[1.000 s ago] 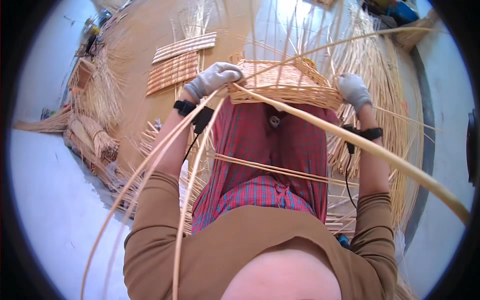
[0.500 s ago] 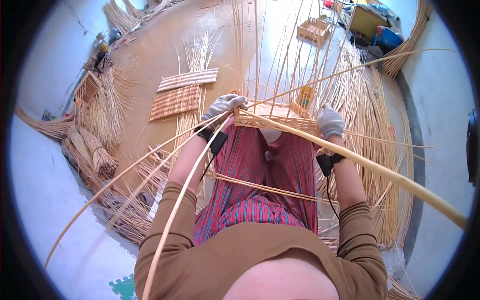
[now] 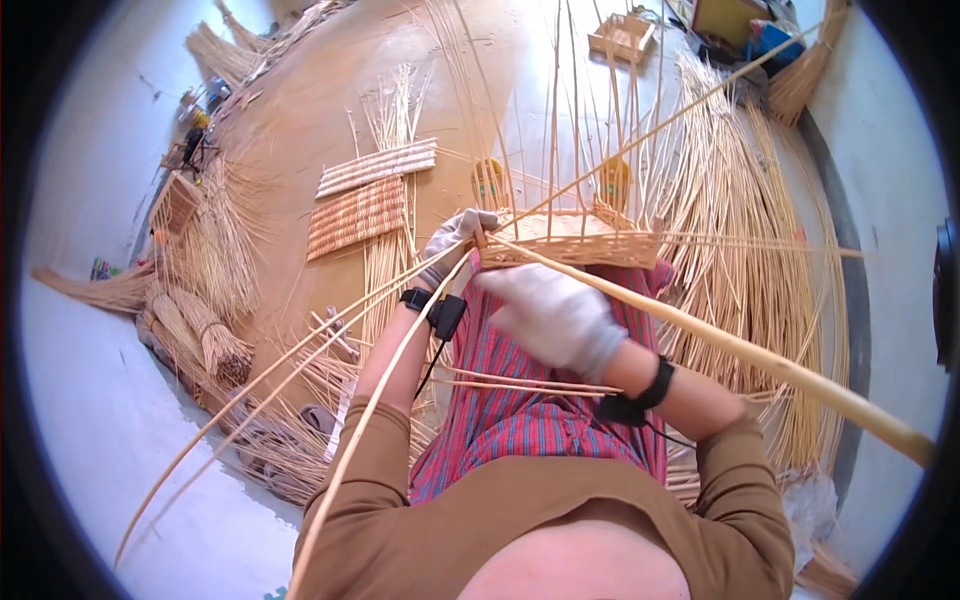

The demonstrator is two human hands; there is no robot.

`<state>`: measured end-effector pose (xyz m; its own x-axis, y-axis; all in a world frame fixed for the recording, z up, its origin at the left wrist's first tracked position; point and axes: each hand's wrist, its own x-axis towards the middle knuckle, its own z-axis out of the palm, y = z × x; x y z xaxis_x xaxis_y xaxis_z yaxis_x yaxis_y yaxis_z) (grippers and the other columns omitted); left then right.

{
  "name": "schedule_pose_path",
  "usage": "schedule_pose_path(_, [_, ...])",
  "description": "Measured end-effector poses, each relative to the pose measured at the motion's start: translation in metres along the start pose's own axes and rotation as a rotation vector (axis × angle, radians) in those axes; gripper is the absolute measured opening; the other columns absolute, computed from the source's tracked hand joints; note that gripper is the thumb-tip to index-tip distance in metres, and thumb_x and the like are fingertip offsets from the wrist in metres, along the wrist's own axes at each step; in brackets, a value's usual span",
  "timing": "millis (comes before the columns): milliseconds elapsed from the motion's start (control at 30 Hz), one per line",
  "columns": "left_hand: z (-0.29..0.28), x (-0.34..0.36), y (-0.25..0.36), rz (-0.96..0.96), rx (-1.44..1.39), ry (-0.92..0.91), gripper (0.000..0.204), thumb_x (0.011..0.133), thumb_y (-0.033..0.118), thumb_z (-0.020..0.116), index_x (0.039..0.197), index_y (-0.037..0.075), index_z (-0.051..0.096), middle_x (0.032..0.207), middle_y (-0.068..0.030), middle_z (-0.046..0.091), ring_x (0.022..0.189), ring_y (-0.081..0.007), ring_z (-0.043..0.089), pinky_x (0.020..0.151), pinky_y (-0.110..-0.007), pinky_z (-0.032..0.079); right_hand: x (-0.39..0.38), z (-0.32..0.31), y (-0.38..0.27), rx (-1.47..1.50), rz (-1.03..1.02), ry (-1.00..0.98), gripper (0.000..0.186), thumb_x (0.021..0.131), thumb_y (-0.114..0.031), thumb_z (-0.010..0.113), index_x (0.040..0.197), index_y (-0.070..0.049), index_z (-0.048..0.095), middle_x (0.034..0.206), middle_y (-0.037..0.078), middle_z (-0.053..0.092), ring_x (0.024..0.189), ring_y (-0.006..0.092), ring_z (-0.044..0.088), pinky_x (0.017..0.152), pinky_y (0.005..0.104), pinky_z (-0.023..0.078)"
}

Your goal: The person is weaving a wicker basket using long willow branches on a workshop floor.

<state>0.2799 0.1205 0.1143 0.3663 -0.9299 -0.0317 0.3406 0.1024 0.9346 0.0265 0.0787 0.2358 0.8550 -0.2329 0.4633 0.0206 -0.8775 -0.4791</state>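
Observation:
A part-woven wicker basket (image 3: 570, 250) rests over my lap, with tall upright stakes rising from its far side and walls. My left hand (image 3: 455, 243), in a pale work glove, is closed around the basket's left corner and the rods there. Thin weaving rods (image 3: 340, 308) fan out from that corner toward me and to the left. A thicker rod (image 3: 720, 345) runs from the same corner to the lower right. Beneath it, my gloved right hand (image 3: 560, 315) is just in front of the basket, pointing toward the left corner. Motion blurs its fingers.
Two woven panels (image 3: 360, 215) lie on the floor to the left over loose rods. Large heaps of rods (image 3: 730, 220) spread along the right side, and bundles (image 3: 220, 345) line the left wall. A small wooden tray (image 3: 622, 38) sits at the far right.
My right hand has left the basket's right end and swept left and nearer, in front of the basket. My left hand keeps its hold at the left corner. The view has shifted slightly.

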Motion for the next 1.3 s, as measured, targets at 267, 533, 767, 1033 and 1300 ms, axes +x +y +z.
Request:
schedule_pose_path(267, [-0.040, 0.009, -0.016, 0.183, 0.567, -0.127, 0.038, 0.105, 0.027, 0.065, 0.136, 0.005, 0.063, 0.130, -0.0048, 0.067, 0.118, -0.0166, 0.063, 0.106, -0.033, 0.050, 0.111, 0.027, -0.021, -0.209, 0.036, -0.017, 0.020, 0.101, -0.025, 0.061, 0.096, -0.006, 0.065, 0.084, 0.013, 0.069, 0.072, 0.0287, 0.073, 0.065, 0.0361, 0.058])
schedule_pose_path(533, [-0.045, 0.003, 0.003, -0.070, 0.247, -0.621, 0.049, 0.100, 0.009, 0.070, 0.146, 0.009, 0.053, 0.143, -0.0020, 0.058, 0.134, -0.0140, 0.054, 0.116, -0.032, 0.043, -0.008, 0.004, -0.010, 0.463, 0.297, 0.020, 0.025, 0.108, -0.020, 0.053, 0.112, -0.004, 0.071, 0.105, 0.015, 0.076, 0.084, 0.0310, 0.076, 0.081, 0.0361, 0.061])
schedule_pose_path(767, [-0.061, 0.028, -0.020, -0.092, 0.379, -0.683, 0.043, 0.096, 0.004, 0.074, 0.135, 0.010, 0.058, 0.129, 0.0005, 0.062, 0.128, -0.0117, 0.053, 0.112, -0.033, 0.043, -0.003, 0.001, 0.001, -0.055, -0.236, -0.166, 0.033, 0.081, -0.028, 0.080, 0.110, -0.014, 0.074, 0.123, 0.005, 0.074, 0.118, 0.0246, 0.068, 0.096, 0.0424, 0.056])
schedule_pose_path(1033, [-0.050, 0.012, -0.034, -0.096, 0.080, -0.572, 0.056, 0.083, 0.005, 0.088, 0.129, 0.012, 0.056, 0.121, 0.0020, 0.058, 0.118, -0.0126, 0.054, 0.110, -0.032, 0.043, -0.023, -0.012, 0.011, 0.118, -0.064, -0.285, 0.039, 0.079, -0.025, 0.081, 0.113, -0.010, 0.069, 0.125, 0.014, 0.074, 0.078, 0.0269, 0.075, 0.058, 0.0369, 0.057])
schedule_pose_path(1300, [-0.026, -0.005, -0.036, -0.005, 0.080, -0.397, 0.051, 0.079, 0.007, 0.091, 0.118, 0.012, 0.058, 0.109, 0.0038, 0.054, 0.103, -0.0086, 0.051, 0.096, -0.027, 0.046, -0.057, -0.013, 0.057, 0.445, 0.233, 0.123, 0.016, 0.096, -0.009, 0.066, 0.109, 0.000, 0.071, 0.109, 0.015, 0.077, 0.094, 0.0307, 0.077, 0.087, 0.0395, 0.062])
